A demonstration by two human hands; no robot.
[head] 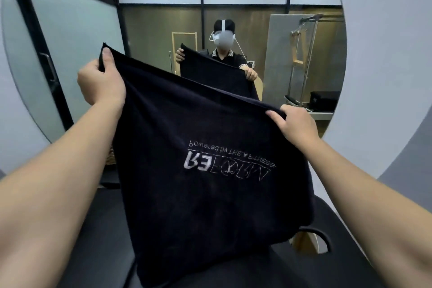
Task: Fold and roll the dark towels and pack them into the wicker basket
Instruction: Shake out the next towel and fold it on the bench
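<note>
Now my left hand [100,82] and right hand [295,124] each pinch a top corner; the dark towel [210,182] hangs straight below both grips.

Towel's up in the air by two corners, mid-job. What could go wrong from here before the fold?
1. The left hand and right hand pinch only the top corners of the dark towel; a slip would probably drop one side.
2. The left corner is held higher, so the fold may come out skewed.
3. The hanging towel hides most of the black padded surface below, so laying it down flat is partly blind.
</note>
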